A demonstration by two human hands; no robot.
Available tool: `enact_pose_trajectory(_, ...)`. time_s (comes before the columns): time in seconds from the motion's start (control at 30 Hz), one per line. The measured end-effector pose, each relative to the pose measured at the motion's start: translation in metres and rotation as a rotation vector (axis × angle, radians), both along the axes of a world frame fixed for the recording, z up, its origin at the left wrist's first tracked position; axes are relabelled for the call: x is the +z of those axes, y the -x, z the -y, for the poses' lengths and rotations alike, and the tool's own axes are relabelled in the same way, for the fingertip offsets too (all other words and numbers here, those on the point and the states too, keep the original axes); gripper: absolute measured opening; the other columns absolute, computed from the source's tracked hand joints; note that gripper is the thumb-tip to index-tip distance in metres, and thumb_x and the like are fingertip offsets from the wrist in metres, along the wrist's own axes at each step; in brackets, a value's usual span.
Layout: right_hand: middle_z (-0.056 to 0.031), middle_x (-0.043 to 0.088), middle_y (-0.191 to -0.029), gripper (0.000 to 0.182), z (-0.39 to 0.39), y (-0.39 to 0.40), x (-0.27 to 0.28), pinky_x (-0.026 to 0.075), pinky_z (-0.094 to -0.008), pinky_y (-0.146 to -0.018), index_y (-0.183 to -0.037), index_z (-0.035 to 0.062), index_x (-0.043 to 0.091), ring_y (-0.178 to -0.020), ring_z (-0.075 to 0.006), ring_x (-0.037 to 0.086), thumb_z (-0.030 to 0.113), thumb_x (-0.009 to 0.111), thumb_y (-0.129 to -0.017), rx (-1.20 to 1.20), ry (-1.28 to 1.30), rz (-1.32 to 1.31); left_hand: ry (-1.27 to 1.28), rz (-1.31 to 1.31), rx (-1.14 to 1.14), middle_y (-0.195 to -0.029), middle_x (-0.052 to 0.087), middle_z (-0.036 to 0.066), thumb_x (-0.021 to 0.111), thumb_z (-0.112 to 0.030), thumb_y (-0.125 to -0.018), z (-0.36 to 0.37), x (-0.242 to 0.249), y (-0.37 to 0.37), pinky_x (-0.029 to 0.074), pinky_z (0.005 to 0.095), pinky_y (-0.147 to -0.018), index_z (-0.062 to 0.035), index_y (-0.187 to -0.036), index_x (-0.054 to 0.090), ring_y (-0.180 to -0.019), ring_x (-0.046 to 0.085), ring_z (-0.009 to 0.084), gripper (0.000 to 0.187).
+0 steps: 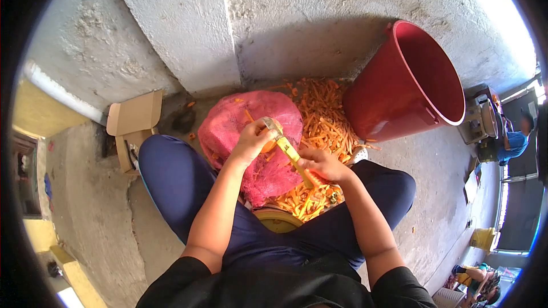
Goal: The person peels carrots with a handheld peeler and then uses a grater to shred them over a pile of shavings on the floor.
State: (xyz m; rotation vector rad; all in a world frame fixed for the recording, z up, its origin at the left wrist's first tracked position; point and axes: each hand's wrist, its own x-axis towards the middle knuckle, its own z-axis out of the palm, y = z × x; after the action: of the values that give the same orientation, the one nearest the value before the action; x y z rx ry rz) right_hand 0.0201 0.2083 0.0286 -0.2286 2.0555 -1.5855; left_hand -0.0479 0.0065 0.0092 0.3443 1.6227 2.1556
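Observation:
My left hand (255, 140) is closed around the upper end of a long, flat yellow object (289, 150) with a pale, shiny tip. Its exact kind is not clear. An orange piece, perhaps carrot, shows beside those fingers. My right hand (323, 165) grips the same object near its lower end. Both hands are above a pink mesh sack (251, 105) that stands full between my legs. Orange strips like carrot peelings (326, 120) are heaped behind and to the right of it. More strips lie over a yellowish container (277, 221) below my hands.
A large red bin (385, 94) leans beside the heap, its mouth turned right. An open cardboard box (136, 115) is on the floor at left, near my knee. The rough wall (308, 40) rises ahead. Two other people are at far right, near a yellow bucket (484, 239).

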Motion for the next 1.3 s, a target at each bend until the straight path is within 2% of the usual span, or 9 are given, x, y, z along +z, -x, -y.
enact_pose_trajectory(0.13,-0.0037,0.053,-0.062,0.03,0.007,-0.002,-0.019,0.039,-0.0265,-0.058,-0.083,0.0036,0.057,-0.061,-0.0088,0.047,0.033,0.054,-0.082,0.091,-0.137,0.044,0.272,-0.064,0.036,-0.084,0.054,0.002,0.056,-0.022,-0.078,-0.007,-0.008,-0.002,0.04,0.0227,-0.073,-0.0031,-0.088,0.055,-0.08,0.05,0.0086,0.022)
enact_pose_trajectory(0.27,0.0006,0.052,-0.062,0.026,0.002,0.002,-0.02,0.038,-0.0253,-0.052,-0.082,-0.0015,0.056,-0.057,-0.0066,0.044,0.024,0.057,-0.081,-0.175,-0.083,0.05,-0.062,0.244,0.008,-0.084,0.053,0.002,0.058,-0.026,-0.078,-0.009,-0.004,-0.004,0.041,0.022,-0.07,-0.0043,-0.098,0.052,-0.08,0.05,0.0092,0.031)
enact_pose_trajectory(0.33,-0.0012,0.054,-0.062,0.021,-0.003,0.008,-0.009,0.04,-0.0268,-0.053,-0.082,-0.0004,0.057,-0.058,-0.0074,0.048,0.021,0.056,-0.081,-0.236,-0.082,-0.045,-0.053,0.272,-0.081,-0.089,0.052,0.001,0.063,-0.019,-0.073,-0.008,-0.008,-0.005,0.041,0.0223,-0.072,-0.0051,-0.105,0.048,-0.082,0.05,0.0099,0.039)
enact_pose_trajectory(0.37,-0.0093,0.058,-0.064,0.019,-0.004,0.007,0.005,0.043,-0.0341,-0.055,-0.087,0.0017,0.054,-0.059,-0.0172,0.056,0.02,0.053,-0.08,-0.199,-0.217,-0.215,-0.003,0.234,-0.099,-0.092,0.052,0.001,0.065,-0.016,-0.071,-0.009,-0.004,-0.007,0.041,0.0225,-0.073,-0.005,-0.107,0.047,-0.083,0.051,0.0104,0.042)
enact_pose_trajectory(0.5,-0.0197,0.057,-0.07,0.024,-0.01,0.006,0.008,0.043,-0.0453,-0.06,-0.093,0.0062,0.046,-0.068,-0.036,0.056,0.024,0.048,-0.077,-0.064,-0.72,-0.265,0.113,0.199,-0.072,-0.096,0.051,0.001,0.068,-0.004,-0.064,-0.009,-0.004,-0.006,0.04,0.0242,-0.079,-0.0038,-0.111,0.045,-0.089,0.049,0.0113,0.052)
enact_pose_trajectory(0.63,-0.0172,0.058,-0.07,0.028,0.0,0.001,0.005,0.044,-0.0442,-0.06,-0.092,0.0102,0.049,-0.067,-0.0342,0.057,0.035,0.046,-0.079,0.02,-0.811,-0.351,0.205,0.118,-0.036,-0.098,0.051,0.001,0.069,0.002,-0.061,-0.01,-0.013,-0.007,0.04,0.0246,-0.079,-0.003,-0.11,0.045,-0.089,0.049,0.0107,0.055)
enact_pose_trajectory(0.73,-0.0158,0.059,-0.072,0.035,0.007,0.004,0.005,0.045,-0.0436,-0.061,-0.091,0.0107,0.052,-0.069,-0.0331,0.058,0.042,0.043,-0.08,0.061,-0.925,-0.23,0.366,0.033,-0.061,-0.096,0.052,0.002,0.069,0.002,-0.059,-0.01,-0.019,-0.007,0.041,0.0239,-0.077,-0.0025,-0.108,0.047,-0.087,0.05,0.0101,0.054)
enact_pose_trajectory(0.93,-0.0149,0.06,-0.075,0.034,0.009,0.003,-0.001,0.046,-0.0421,-0.064,-0.088,0.009,0.057,-0.072,-0.0316,0.058,0.038,0.042,-0.079,0.129,-0.978,-0.193,0.427,0.0,-0.067,-0.085,0.059,0.005,0.068,-0.006,-0.058,-0.012,-0.015,-0.012,0.042,0.025,-0.072,-0.0011,-0.102,0.052,-0.078,0.055,0.0135,0.047)
enact_pose_trajectory(1.3,-0.0155,0.06,-0.076,0.032,0.007,0.004,-0.01,0.046,-0.042,-0.066,-0.084,0.0069,0.058,-0.073,-0.0316,0.059,0.034,0.043,-0.077,0.094,-0.979,-0.153,0.502,-0.059,-0.065,-0.087,0.059,0.01,0.069,-0.011,-0.058,-0.012,-0.02,-0.011,0.043,0.0273,-0.073,-0.0009,-0.1,0.053,-0.08,0.057,0.0181,0.045)
